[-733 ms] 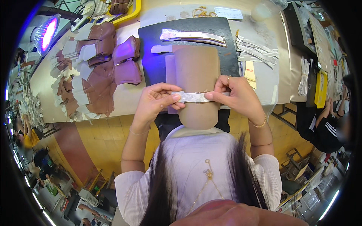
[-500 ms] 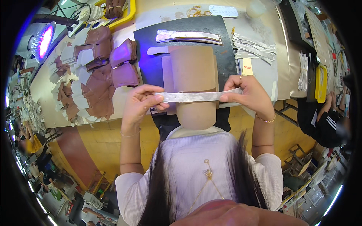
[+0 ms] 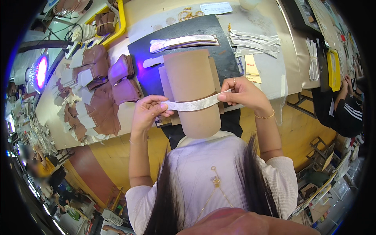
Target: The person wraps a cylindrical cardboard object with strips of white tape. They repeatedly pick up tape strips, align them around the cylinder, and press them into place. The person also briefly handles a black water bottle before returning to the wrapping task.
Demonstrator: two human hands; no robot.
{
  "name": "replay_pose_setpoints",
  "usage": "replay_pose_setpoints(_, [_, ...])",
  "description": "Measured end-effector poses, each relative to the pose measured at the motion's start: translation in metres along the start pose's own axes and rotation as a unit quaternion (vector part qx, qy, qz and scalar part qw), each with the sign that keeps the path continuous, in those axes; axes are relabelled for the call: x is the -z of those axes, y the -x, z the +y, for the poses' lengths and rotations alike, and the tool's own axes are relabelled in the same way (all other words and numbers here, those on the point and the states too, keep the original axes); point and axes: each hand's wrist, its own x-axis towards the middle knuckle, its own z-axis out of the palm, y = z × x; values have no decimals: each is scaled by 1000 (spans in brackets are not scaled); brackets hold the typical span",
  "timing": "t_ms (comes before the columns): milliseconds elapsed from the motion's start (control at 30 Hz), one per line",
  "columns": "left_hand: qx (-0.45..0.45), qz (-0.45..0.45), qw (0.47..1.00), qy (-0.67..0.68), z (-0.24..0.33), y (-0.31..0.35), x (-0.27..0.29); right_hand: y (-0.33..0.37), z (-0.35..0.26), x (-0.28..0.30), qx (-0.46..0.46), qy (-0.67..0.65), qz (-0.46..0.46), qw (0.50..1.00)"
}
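Note:
A whitish strip (image 3: 192, 104) is stretched across a curved tan panel (image 3: 189, 76), bowing slightly downward in the middle. My left hand (image 3: 151, 109) pinches the strip's left end between thumb and fingers. At the other end, my right hand (image 3: 239, 93) is closed on the strip in the same way. The tan panel bends over the near edge of a dark board (image 3: 137, 62) and hangs toward my lap. Beyond the panel, a stack of similar pale strips (image 3: 184, 42) lies on the board.
Brown leather pieces with pale flaps (image 3: 94, 78) lie in piles at the left. A lit lamp (image 3: 40, 73) and a yellow tray (image 3: 122, 19) stand behind them. More pale strips (image 3: 254, 41) and a yellow paper tag (image 3: 251, 65) lie at the right. Another person (image 3: 347, 113) is at the far right.
My right hand has shifted left and inward, bringing the strip's ends closer together. The strip has gone from straight to gently bowed. The whole view has tilted slightly.

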Motion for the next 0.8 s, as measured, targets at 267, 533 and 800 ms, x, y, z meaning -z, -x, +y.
replay_pose_setpoints(267, [3,9,1000,3,-4,-5,-6,-14,18,1,21,-42,-18,999])
replay_pose_setpoints(533, [8,2,1000,7,-6,-10,-7,-36,47,2,24,-155,-69,985])
replay_pose_setpoints(800, [-6,20,999,41,-2,5,-16,-22,8,17,72,-221,168,958])
